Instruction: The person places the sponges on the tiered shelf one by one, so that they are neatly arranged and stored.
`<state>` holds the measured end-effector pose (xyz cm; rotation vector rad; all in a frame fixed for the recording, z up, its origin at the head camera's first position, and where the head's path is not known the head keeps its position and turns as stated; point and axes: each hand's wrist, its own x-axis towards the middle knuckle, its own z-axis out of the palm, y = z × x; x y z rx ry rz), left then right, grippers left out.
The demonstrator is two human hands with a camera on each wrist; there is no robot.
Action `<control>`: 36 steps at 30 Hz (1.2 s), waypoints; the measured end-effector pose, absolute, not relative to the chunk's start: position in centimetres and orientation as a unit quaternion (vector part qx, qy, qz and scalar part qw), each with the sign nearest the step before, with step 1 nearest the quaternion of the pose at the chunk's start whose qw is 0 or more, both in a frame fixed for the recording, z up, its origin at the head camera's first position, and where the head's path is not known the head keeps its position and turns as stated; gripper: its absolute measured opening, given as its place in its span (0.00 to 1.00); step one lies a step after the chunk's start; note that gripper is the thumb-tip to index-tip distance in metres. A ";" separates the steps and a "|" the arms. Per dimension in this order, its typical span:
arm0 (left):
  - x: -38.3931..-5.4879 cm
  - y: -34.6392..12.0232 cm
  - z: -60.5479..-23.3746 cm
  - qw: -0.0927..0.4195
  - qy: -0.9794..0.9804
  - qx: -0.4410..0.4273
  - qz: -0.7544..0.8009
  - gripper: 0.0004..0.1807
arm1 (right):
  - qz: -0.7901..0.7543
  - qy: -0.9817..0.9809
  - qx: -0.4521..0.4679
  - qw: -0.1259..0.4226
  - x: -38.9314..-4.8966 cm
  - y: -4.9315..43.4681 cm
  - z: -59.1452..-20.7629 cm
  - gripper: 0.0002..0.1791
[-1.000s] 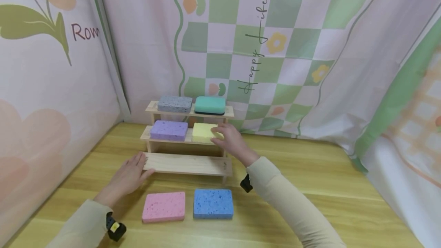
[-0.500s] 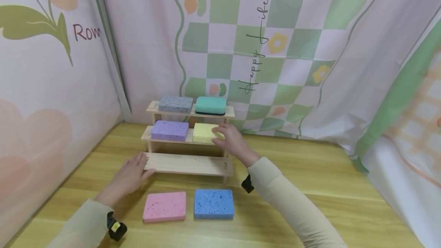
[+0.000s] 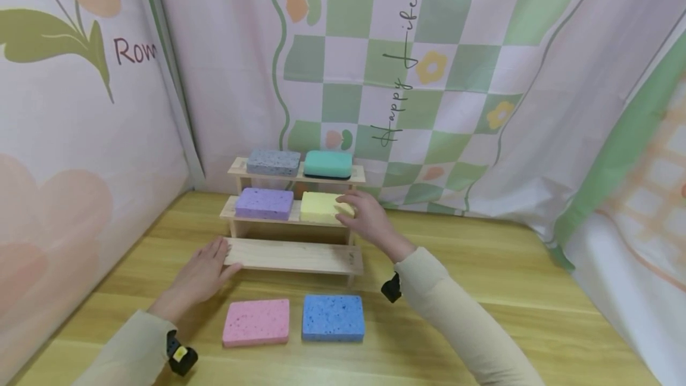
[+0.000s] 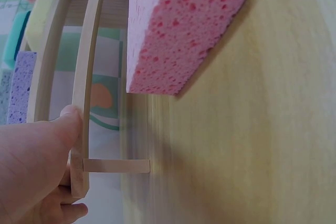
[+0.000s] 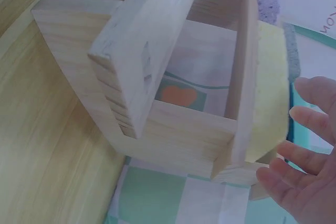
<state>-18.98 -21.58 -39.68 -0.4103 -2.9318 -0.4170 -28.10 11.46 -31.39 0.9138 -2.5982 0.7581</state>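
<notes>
A three-step wooden shelf rack (image 3: 292, 256) stands on the table. My left hand (image 3: 197, 274) holds the left end of its lowest board, with the thumb on the front edge in the left wrist view (image 4: 70, 116). A yellow sponge (image 3: 317, 207) lies on the middle step, right of a purple sponge (image 3: 264, 203). My right hand (image 3: 374, 224) is at the yellow sponge's right end, fingers spread and loosely bent; the right wrist view shows the fingertips (image 5: 300, 114) just off the sponge. Grey (image 3: 273, 162) and teal (image 3: 328, 164) sponges sit on the top step.
A pink sponge (image 3: 256, 322) and a blue sponge (image 3: 333, 318) lie side by side on the wooden table (image 3: 455, 243) in front of the rack. Printed curtains (image 3: 343, 70) hang behind and at both sides.
My right hand has drawn slightly right, off the yellow sponge, which stays on the middle step. My left hand keeps its place on the lowest board.
</notes>
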 end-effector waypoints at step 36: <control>-18.8 -21.5 -39.6 0.077 -0.978 -0.135 -0.142 0.38 | 0.326 -0.855 0.400 0.056 -20.2 14.3 -33.7 0.23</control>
